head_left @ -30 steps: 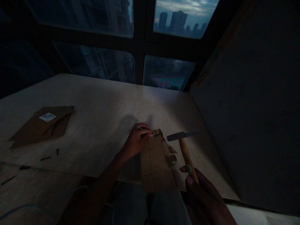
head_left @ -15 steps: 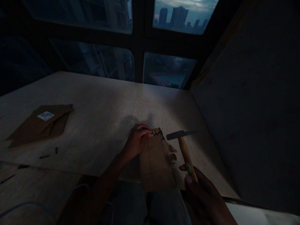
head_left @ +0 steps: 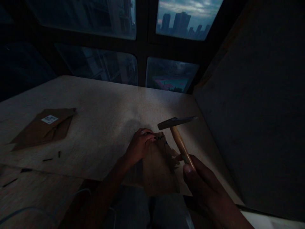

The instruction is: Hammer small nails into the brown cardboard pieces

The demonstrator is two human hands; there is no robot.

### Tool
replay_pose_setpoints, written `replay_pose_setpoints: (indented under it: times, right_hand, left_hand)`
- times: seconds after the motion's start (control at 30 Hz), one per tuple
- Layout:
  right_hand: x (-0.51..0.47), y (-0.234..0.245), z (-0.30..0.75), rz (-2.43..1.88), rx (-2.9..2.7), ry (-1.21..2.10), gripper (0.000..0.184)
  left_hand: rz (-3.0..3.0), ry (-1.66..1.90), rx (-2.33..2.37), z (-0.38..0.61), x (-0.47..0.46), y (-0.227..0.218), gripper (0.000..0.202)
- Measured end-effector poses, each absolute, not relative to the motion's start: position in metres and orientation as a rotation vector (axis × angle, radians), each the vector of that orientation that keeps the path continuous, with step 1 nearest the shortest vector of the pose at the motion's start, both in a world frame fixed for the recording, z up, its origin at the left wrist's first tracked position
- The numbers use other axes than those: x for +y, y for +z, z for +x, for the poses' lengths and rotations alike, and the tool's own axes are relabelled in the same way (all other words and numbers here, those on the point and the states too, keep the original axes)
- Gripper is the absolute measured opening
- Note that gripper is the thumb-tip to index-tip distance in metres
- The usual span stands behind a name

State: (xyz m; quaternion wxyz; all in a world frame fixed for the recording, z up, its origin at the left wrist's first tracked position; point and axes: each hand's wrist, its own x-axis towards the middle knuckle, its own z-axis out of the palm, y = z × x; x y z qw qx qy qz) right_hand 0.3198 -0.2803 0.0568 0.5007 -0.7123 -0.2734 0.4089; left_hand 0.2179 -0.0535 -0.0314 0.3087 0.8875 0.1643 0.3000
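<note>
A torn piece of brown cardboard [head_left: 160, 176] lies in front of me at the near edge of the pale surface, its right side ragged. My left hand [head_left: 138, 144], with a ring on one finger, is closed at the cardboard's upper left edge; whether anything small sits between the fingertips is too dark to see. In my right hand [head_left: 201, 179] is a hammer [head_left: 180, 141], gripped by its wooden handle. The hammer's metal head is raised above the cardboard's top end, apart from it.
Folded cardboard [head_left: 38, 128] with a white label [head_left: 49, 119] lies to the left. Several small dark nail-like pieces [head_left: 48, 159] are scattered nearer me. A cable [head_left: 30, 209] curves at lower left. A dark wall [head_left: 252, 121] rises on the right, windows [head_left: 95, 62] behind.
My right hand has lifted the hammer up and to the left, bringing its head over the cardboard's top end. The left hand stays on the cardboard. The view has tilted slightly.
</note>
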Motion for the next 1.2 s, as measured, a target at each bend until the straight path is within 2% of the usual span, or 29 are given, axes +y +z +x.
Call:
replay_pose_setpoints:
  times: [0.17, 0.57, 0.8, 1.2]
  right_hand:
    - [-0.268, 0.049, 0.328, -1.760, -0.891, 1.181, 0.051]
    - [-0.273, 0.063, 0.324, -1.769, -0.664, 1.055, 0.048]
    - [-0.273, 0.054, 0.324, -1.724, -0.734, 1.062, 0.048]
    - [-0.277, 0.050, 0.335, -1.900, -0.955, 1.052, 0.047]
  left_hand:
    - [2.401, 0.750, 0.473, 0.217, -0.051, -0.033, 0.021]
    - [2.485, 0.808, 0.323, 0.213, -0.050, -0.031, 0.016]
    - [2.528, 0.721, 0.275, 0.215, -0.050, -0.022, 0.013]
    - [2.523, 0.687, 0.377, 0.217, -0.053, -0.027, 0.014]
